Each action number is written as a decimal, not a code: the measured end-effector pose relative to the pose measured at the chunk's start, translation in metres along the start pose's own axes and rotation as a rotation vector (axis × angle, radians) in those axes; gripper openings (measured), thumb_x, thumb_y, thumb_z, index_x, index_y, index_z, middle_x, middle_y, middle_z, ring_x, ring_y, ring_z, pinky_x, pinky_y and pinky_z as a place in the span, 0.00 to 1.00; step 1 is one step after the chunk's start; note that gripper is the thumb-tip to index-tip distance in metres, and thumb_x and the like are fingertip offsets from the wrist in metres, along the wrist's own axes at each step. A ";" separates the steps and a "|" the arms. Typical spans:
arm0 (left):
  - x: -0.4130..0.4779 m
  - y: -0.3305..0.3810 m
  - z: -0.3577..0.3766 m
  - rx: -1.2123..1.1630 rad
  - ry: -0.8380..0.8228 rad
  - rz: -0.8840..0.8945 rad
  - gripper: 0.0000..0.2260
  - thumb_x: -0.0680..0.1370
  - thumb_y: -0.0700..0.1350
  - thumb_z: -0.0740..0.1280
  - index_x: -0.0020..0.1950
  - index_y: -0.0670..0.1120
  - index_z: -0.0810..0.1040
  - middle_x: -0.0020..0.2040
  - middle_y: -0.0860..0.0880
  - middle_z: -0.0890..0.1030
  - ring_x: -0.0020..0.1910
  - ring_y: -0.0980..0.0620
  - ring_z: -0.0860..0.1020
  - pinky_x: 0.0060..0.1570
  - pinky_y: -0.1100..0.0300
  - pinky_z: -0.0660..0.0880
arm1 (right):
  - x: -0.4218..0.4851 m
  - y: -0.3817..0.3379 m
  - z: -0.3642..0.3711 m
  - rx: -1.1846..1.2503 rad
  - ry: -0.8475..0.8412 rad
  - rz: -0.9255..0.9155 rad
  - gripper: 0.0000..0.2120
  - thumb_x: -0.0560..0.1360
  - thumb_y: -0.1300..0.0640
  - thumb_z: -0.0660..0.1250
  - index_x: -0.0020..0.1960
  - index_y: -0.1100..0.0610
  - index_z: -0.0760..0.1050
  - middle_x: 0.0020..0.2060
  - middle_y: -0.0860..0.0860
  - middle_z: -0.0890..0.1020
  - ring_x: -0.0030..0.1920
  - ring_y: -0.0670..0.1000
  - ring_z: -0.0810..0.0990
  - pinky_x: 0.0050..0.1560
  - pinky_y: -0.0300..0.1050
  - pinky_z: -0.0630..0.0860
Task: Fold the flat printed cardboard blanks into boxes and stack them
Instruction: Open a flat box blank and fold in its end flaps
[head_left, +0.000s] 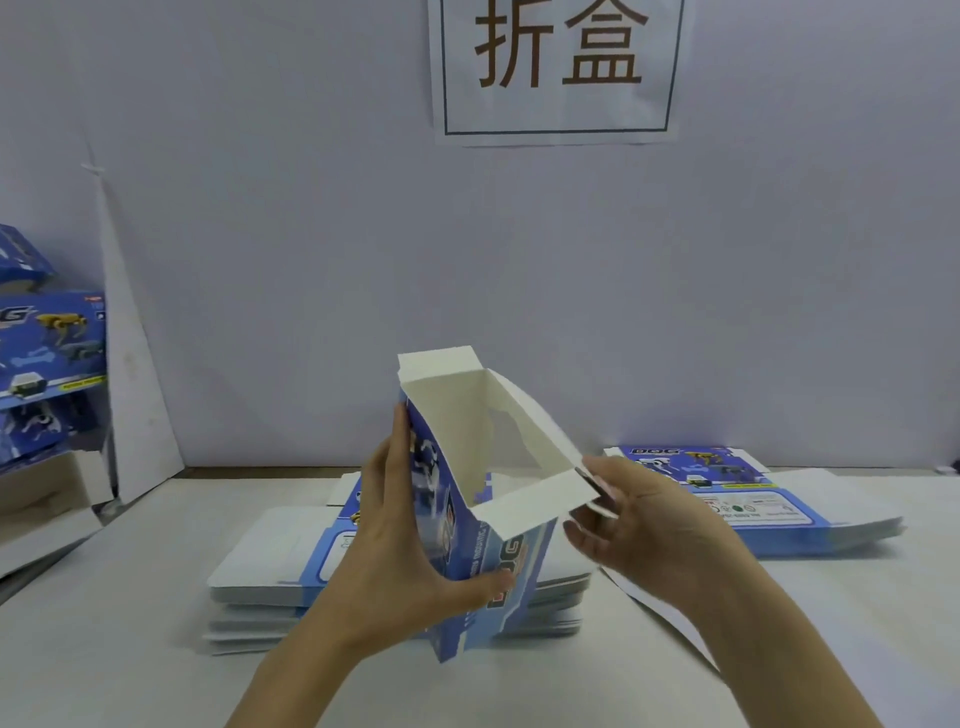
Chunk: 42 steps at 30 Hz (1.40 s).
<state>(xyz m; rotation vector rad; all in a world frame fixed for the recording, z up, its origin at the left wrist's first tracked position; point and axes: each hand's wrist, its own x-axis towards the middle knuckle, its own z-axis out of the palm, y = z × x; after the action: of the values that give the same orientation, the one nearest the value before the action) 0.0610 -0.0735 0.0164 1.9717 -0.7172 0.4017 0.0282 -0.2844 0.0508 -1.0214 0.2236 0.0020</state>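
A blue printed cardboard box (493, 566), opened into a tube with its white inside showing, is held upright above the table in the middle of the head view. My left hand (400, 530) grips its left wall, fingers along the outside and thumb across the front. My right hand (628, 514) pinches the white end flap at the box's right corner. Under the box lies a stack of flat blanks (265, 571). A second pile of flat blanks (769, 499) lies to the right.
Folded blue boxes (47, 353) are stacked at the left edge beside a leaning white board (135, 405). A white wall with a paper sign (558, 67) closes off the back of the table (857, 613).
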 end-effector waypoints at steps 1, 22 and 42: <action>0.000 0.000 -0.002 0.018 -0.007 -0.002 0.58 0.55 0.62 0.79 0.57 0.81 0.29 0.62 0.77 0.49 0.69 0.63 0.58 0.66 0.63 0.66 | 0.000 -0.003 -0.002 -0.001 0.024 -0.075 0.10 0.68 0.60 0.71 0.48 0.59 0.78 0.38 0.54 0.84 0.39 0.54 0.82 0.35 0.46 0.78; -0.003 0.000 0.013 0.151 -0.093 0.085 0.60 0.61 0.60 0.79 0.64 0.75 0.27 0.70 0.67 0.44 0.66 0.77 0.48 0.46 0.88 0.60 | -0.016 -0.015 -0.008 -0.369 0.272 -0.966 0.16 0.77 0.65 0.66 0.48 0.44 0.82 0.38 0.38 0.84 0.37 0.40 0.79 0.29 0.34 0.75; -0.004 -0.003 0.009 0.159 -0.087 0.137 0.59 0.61 0.61 0.78 0.67 0.73 0.29 0.72 0.66 0.43 0.71 0.69 0.50 0.54 0.81 0.64 | -0.014 -0.021 -0.002 0.242 0.109 -0.272 0.10 0.75 0.66 0.63 0.49 0.57 0.81 0.40 0.53 0.85 0.38 0.50 0.83 0.35 0.40 0.82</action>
<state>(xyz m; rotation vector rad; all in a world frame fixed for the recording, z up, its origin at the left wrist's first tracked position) 0.0600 -0.0793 0.0078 2.1062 -0.9025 0.4701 0.0163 -0.2958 0.0697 -0.8043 0.1783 -0.3211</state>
